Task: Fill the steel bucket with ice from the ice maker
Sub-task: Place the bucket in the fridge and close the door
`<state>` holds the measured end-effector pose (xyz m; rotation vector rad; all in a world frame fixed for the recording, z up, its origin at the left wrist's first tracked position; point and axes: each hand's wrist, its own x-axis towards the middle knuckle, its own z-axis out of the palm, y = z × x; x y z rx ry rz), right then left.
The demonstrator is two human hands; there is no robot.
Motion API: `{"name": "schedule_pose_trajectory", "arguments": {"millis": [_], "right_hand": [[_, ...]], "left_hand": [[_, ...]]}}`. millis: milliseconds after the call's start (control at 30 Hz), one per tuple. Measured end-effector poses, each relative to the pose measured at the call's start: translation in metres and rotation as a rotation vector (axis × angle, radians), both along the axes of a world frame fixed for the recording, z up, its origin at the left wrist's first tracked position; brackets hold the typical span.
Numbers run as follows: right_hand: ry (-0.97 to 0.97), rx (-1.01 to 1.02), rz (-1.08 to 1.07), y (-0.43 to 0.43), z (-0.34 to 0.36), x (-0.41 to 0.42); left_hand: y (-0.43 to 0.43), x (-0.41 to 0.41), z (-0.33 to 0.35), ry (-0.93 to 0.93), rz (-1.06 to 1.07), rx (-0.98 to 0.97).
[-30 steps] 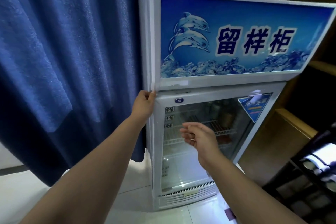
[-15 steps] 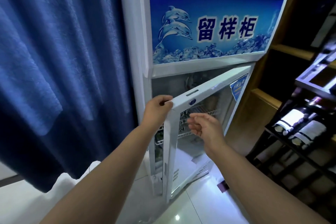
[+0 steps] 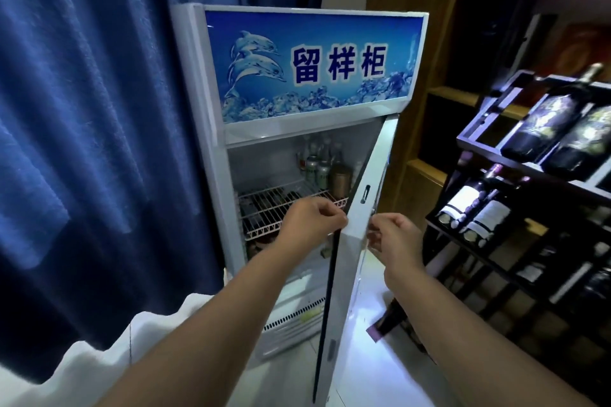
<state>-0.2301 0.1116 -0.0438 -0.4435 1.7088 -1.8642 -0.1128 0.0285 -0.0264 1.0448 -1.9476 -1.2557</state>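
While the door [image 3: 345, 291] of the fridge [image 3: 307, 129] stands swung out toward you and almost edge-on, keep your mind on holding it there, not on the ice. Your left hand [image 3: 314, 225] has its fingers [image 3: 332, 213] curled round the door's upper free corner, pinching the inner edge by the dark seal. Your right hand [image 3: 396, 239] sits at the outer face of that same corner with its fingers curled too, but you cannot tell from here whether they have closed on the edge or only lie against it. Neither hand carries the steel bucket, and it is nowhere in view, so your next concern is probably to free one hand to fetch it. The right hand looks the easier one to spare, since the left already has a firm pinch. Guide the door a little wider, far enough that it will likely stay put when released, and mind the wine rack [image 3: 515, 218] close on your right, whose bottles lie near the door's path. Move it slowly and from the corner you already hold, because a light door of this kind may swing back. Inside, the wire shelf [image 3: 274, 205] just beyond your left hand carries bottles and cans [image 3: 322, 165] at its back, and no ice shows from this angle. It may lie lower down, hidden behind your arms, so look there before you reach in.
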Motion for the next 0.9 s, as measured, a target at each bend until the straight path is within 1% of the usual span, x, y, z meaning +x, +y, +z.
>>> {"name": "schedule_pose_trajectory", "arguments": {"millis": [100,333,467,600,733,900], "right_hand": [[0.029,0.006,-0.035,0.027,0.0,-0.03],[0.061,0.042,-0.082,0.093,0.006,-0.101],[0.074,0.033,-0.128,0.12,0.004,-0.136],[0.08,0.01,-0.152,0.148,0.005,-0.167],[0.136,0.01,-0.196,0.168,0.006,-0.195],[0.142,0.035,-0.211,0.183,0.003,-0.222]], "left_hand": [[0.028,-0.033,0.002,-0.027,-0.107,0.002],[0.088,-0.113,-0.002,-0.061,-0.278,-0.182],[0.114,-0.152,-0.005,-0.128,-0.281,-0.347],[0.135,-0.19,-0.005,-0.235,-0.337,-0.512],[0.152,-0.223,-0.005,-0.286,-0.403,-0.557],[0.163,-0.253,-0.006,-0.335,-0.434,-0.574]]}}
